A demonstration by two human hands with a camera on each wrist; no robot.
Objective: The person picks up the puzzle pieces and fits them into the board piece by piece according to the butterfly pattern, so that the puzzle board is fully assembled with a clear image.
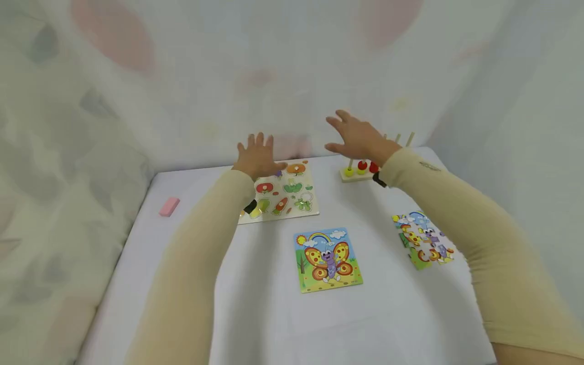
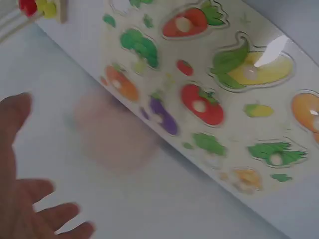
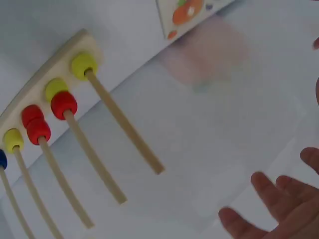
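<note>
left grip [image 1: 257, 158]: released, near vegetable board [image 1: 311, 209] | right grip [image 1: 359, 138]: released, near bead rack [image 1: 358, 176] | gap between, along far table edge [image 1: 326, 157]

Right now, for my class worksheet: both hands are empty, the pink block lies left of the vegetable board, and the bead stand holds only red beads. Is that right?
No, not only red beads: the right wrist view shows yellow beads and a blue bead on the bead stand too. The rest of your statement is right.
</note>
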